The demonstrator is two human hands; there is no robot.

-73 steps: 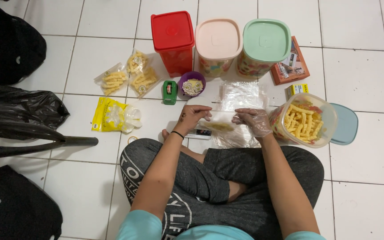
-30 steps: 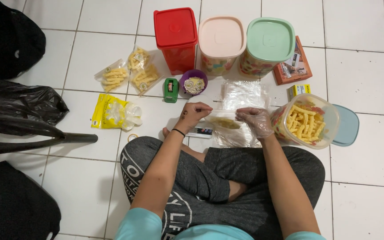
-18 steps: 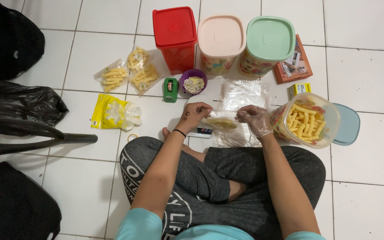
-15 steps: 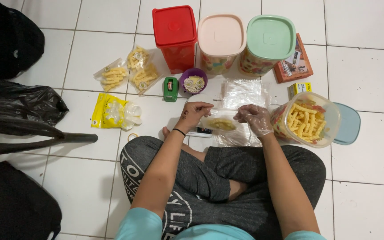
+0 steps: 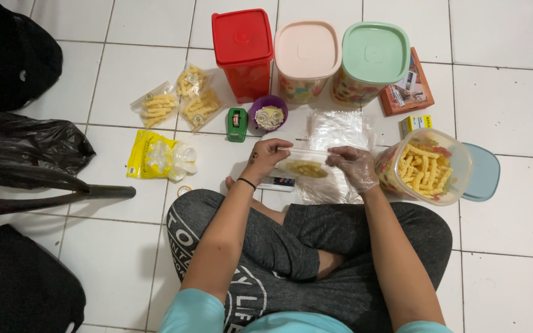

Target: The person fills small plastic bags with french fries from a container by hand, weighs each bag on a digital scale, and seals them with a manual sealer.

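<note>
Your left hand [image 5: 265, 156] and gloved right hand [image 5: 354, 165] pinch a little clear bag [image 5: 306, 166] of yellow snack sticks between them.

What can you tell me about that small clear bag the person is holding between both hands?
The small clear bag is thin, see-through plastic, holding a small heap of yellow stick-shaped snacks. It is held low over the white tiled floor, just in front of the person's crossed legs. The bare left hand grips its left end and the right hand, in a thin clear glove, grips its right end, so it stretches sideways between them. More clear plastic bags lie beneath and behind it. Whether its top is sealed cannot be told.
</note>
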